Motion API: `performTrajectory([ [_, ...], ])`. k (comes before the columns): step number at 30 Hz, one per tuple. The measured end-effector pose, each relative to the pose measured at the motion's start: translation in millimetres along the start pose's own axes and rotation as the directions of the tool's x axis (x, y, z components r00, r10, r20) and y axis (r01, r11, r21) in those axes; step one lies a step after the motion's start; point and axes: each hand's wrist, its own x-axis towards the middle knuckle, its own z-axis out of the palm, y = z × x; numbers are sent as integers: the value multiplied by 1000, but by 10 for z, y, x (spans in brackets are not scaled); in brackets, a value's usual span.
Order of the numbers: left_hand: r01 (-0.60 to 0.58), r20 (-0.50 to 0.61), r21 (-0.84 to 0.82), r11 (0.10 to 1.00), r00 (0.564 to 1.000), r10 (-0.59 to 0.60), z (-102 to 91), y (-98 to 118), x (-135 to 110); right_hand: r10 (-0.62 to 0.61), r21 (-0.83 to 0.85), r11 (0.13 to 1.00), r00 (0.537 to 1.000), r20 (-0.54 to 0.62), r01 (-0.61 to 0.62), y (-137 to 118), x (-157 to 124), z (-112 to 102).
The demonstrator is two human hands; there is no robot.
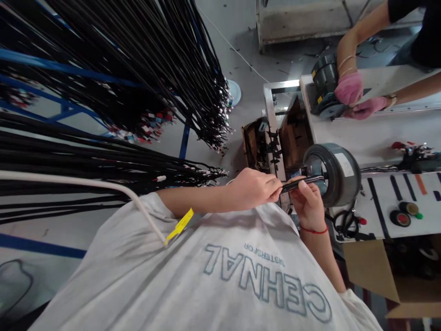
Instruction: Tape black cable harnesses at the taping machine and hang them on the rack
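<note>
A black cable bundle point(296, 185) stretches between my two hands in front of my chest. My left hand point(257, 188) is closed around its near end, fingers curled over it. My right hand point(309, 200), with a red string on the wrist, pinches the bundle between thumb and fingers. Just past my right hand, the bundle enters the opening of a grey ring-shaped machine point(344, 170). Beyond that machine, wires point(382, 169) run on to a cluster of connectors point(413, 151) on the white bench point(334, 133).
A co-worker's pink-gloved hands point(358, 99) are at a second machine point(325, 82). Black cables point(165, 59) hang from blue racks point(69, 69) at left. Tape rolls point(400, 218) and black scissors point(346, 223) lie on the bench; a cardboard box point(370, 266) stands below.
</note>
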Motion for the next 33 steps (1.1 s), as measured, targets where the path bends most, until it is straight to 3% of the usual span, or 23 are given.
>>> performTrajectory([
  [4,136,106,-272,953,988,-111,-59,-24,35,-18,9,1000,1000,10,17,16,1,-6],
  [8,347,322,-570,744,928,-186,-127,-87,92,-20,22,1000,999,31,20,15,-9,0],
  [12,450,454,-707,546,880,-138,-174,-176,133,-23,19,1000,999,28,22,-12,-36,37],
  [15,455,464,-721,523,877,-124,-201,-204,131,-28,-6,1000,998,-64,28,-6,-47,97],
  [20,456,406,-670,586,885,-226,-101,-127,67,-48,6,999,982,-185,50,44,9,225],
  [22,482,381,-707,517,876,-295,-10,-101,46,-32,36,999,987,-158,38,48,47,238],
  [25,516,441,-826,226,842,-310,136,-114,48,35,89,996,999,-33,-32,39,99,189],
  [29,533,579,-798,-281,806,-118,298,-177,95,38,120,992,995,89,-48,39,162,120],
  [31,536,620,-714,-450,783,-52,352,-194,117,4,124,992,995,99,-16,49,199,134],
  [33,542,659,-624,-563,752,-8,387,-203,130,-26,116,993,995,97,14,55,233,176],
])
